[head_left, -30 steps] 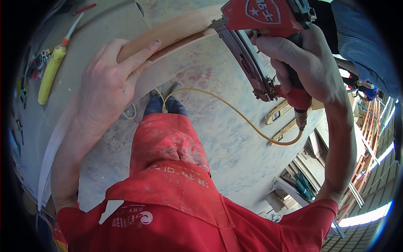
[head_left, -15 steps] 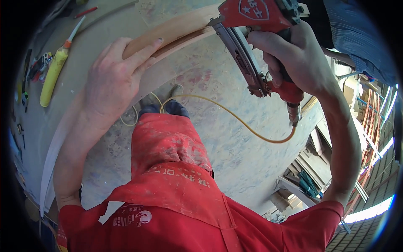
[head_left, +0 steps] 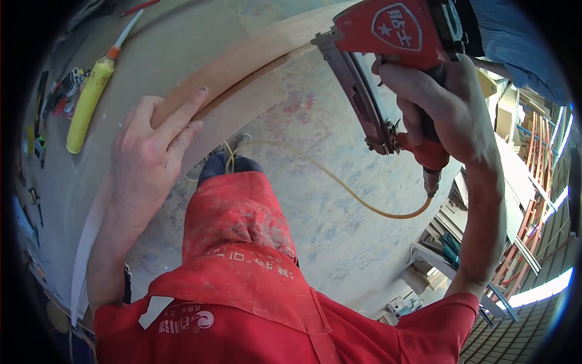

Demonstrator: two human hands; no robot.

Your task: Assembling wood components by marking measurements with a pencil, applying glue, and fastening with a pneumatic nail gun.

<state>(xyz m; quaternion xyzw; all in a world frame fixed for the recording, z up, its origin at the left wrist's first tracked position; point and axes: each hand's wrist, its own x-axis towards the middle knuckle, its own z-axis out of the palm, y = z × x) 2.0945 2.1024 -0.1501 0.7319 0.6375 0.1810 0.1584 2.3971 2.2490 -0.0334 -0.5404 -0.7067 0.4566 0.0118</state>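
My left hand [head_left: 148, 145] is closed around the near left end of a curved wooden strip [head_left: 242, 64], fingers lying along its top. A dark seam runs along the strip, with a paler board edge beneath it. In my right hand [head_left: 451, 112] is the handle of a red nail gun [head_left: 388, 30], held over the strip's far right part. Its nose is at the strip's edge; whether it touches the wood I cannot tell. The long grey magazine slants down toward me. A yellow air hose [head_left: 339, 176] joins the bottom of the handle and loops toward my feet.
Left on the work table [head_left: 176, 45] lies a yellow sealant tube [head_left: 91, 109] with an orange collar and white nozzle, beside assorted small tools [head_left: 66, 91]. A person's blue-clothed part [head_left: 521, 48] is at the far right. Boards [head_left: 448, 212] and orange metal rails [head_left: 524, 200] stand at right.
My left hand and the strip's end have shifted left and closer to me. The nail gun in my right hand has moved slightly right and nearer.
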